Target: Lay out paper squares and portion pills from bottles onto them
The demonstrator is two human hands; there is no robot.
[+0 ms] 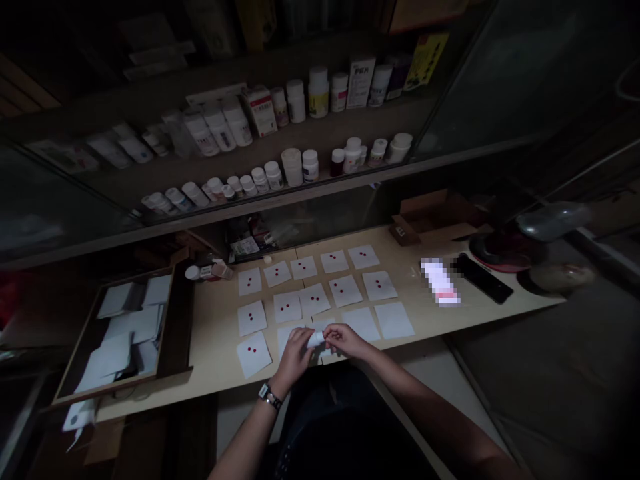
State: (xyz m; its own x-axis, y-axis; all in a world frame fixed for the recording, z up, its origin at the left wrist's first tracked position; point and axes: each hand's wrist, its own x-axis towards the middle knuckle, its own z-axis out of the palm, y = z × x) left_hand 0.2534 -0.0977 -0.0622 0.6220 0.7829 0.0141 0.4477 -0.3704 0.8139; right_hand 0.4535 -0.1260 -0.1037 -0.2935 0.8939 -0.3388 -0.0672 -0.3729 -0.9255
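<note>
Left hand (297, 351) and right hand (345, 339) pinch one bottle (315, 339) (eleven papers (254, 361) bear two red pills (249, 349) each)

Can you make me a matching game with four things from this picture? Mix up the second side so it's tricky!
Things:
1. White bottle
2. Wristwatch
3. Cardboard box
4. Red dots

Where or how:
A. Open, near the far edge of the table
B. Lying in twos on white paper squares
C. Held in the left hand, with the fingers of the right hand at one end
D. Strapped around the left wrist

Right pairs: 1-C, 2-D, 3-A, 4-B
</note>
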